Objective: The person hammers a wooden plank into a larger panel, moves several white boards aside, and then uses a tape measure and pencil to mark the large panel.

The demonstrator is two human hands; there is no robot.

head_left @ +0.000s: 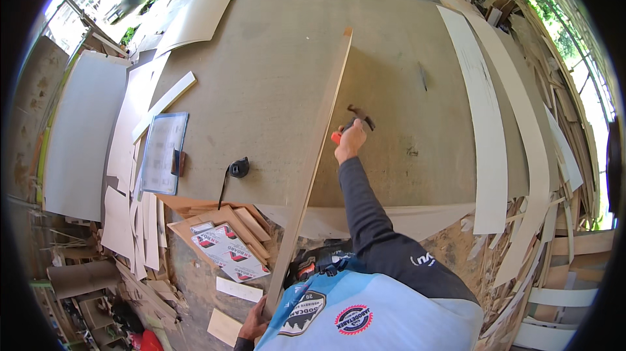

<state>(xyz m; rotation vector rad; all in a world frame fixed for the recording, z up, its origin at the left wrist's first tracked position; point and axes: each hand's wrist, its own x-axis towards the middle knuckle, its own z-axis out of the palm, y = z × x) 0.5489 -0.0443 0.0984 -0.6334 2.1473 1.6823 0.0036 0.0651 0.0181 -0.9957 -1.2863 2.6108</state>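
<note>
R hand was wrapped tight round a claw hammer just right of the long wood strip, which ran near-to-far across the workbench, w/ L hand gripping its near end.

— What colours are in front of you?
— My hammer has an orange grip and dark head; the long strip is pale tan.
— And the bench?
— Dull grey-brown, with a black tape measure.
</note>
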